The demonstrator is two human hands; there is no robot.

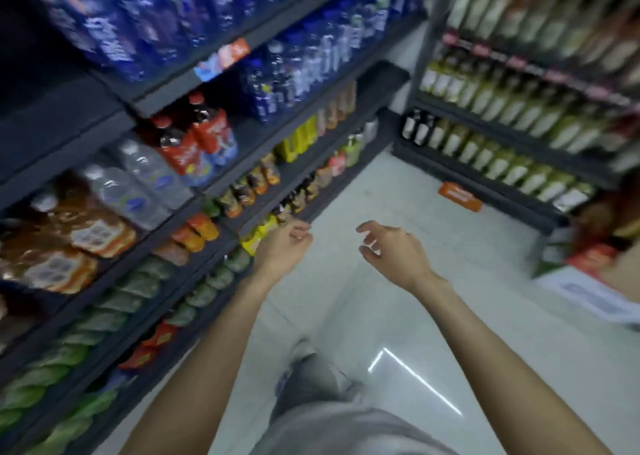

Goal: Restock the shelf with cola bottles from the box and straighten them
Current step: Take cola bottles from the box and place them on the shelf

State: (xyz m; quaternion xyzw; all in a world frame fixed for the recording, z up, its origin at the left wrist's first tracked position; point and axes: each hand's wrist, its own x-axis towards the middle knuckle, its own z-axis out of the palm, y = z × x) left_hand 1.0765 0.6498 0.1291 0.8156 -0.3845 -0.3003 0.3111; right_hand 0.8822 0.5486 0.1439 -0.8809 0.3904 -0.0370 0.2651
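Both hands hang over the floor (pixel 346 194) holding nothing: left hand (pixel 282 246) loosely curled beside the shelf (pixel 221 212), right hand (pixel 394 250) seemingly half spread, though blurred.

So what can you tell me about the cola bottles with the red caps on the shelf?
The cola bottles are dark, shiny plastic with red caps and red labels. At least three show, grouped close together on a dark shelf, beside clear bottles with white caps. The tilted, blurry view hides how straight they stand. Neither hand touches them.
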